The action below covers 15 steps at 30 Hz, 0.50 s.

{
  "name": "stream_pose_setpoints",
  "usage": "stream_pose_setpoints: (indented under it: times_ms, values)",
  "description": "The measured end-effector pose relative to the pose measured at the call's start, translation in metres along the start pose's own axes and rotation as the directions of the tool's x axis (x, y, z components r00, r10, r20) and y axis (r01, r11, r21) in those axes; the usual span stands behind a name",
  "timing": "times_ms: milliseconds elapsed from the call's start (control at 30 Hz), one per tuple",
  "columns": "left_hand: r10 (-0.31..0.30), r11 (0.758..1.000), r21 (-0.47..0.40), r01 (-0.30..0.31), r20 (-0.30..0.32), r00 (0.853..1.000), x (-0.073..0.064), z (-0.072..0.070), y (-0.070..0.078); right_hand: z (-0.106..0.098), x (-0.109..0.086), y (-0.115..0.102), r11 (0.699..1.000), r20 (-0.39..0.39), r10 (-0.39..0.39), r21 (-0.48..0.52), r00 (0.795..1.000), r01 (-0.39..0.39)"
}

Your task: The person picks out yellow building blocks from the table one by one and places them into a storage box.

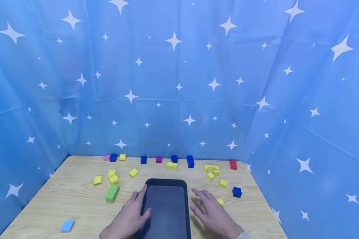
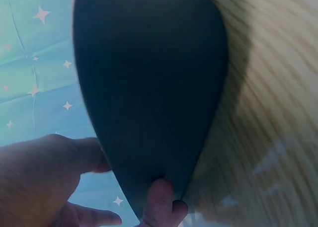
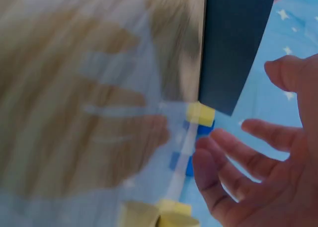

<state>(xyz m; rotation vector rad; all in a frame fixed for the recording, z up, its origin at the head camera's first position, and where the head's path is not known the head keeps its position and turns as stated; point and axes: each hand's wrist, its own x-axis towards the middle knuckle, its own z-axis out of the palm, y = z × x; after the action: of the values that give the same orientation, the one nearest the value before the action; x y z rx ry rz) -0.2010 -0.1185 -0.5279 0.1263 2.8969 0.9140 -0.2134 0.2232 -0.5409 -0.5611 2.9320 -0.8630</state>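
A dark rectangular tray [image 1: 167,212] sits on the wooden table, its long sides running away from me. My left hand [image 1: 128,212] grips its left wall, thumb over the rim and fingers along the outside. In the left wrist view, that hand's fingertips [image 2: 160,199] press on the tray's outer wall [image 2: 149,88]. To the right of the tray, my right hand [image 1: 212,212] is apart from it, fingers spread and loosely bent, holding nothing. A yellow block [image 1: 220,201] lies just beyond this hand, partly hidden by it.
Yellow blocks, a green block [image 1: 112,193] and a light blue block [image 1: 67,226] lie left of the tray. Dark blue blocks [image 1: 190,161] and others line the far edge. A yellow arch [image 1: 211,168], red block [image 1: 233,164] and blue cube [image 1: 237,192] lie right. A starry blue curtain [image 1: 173,73] surrounds the table.
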Motion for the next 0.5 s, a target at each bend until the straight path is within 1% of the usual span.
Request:
stream_pose_setpoints:
  times_ms: [100, 233, 400, 500]
  values:
    - [0.004, 1.000, 0.001, -0.004, 0.004, 1.000, 0.000, 0.000, 0.000, 0.003, 0.007, 0.000, 0.996, 0.047, -0.003, 0.085, 0.999, -0.001]
    - [0.020, 1.000, 0.001, -0.020, 0.015, 1.000, 0.000, 0.000, -0.001, 0.007, 0.015, -0.001, 0.984, 0.101, 0.017, 0.177, 0.995, -0.035]
    - [0.035, 0.999, 0.009, -0.036, 0.031, 0.999, 0.001, -0.001, -0.004, 0.009, 0.023, -0.008, 0.966, 0.125, 0.053, 0.245, 0.991, -0.082]
    - [0.052, 0.998, 0.018, -0.052, 0.025, 0.998, 0.002, -0.002, -0.005, 0.010, 0.027, -0.012, 0.958, 0.128, 0.065, 0.270, 0.990, -0.098]
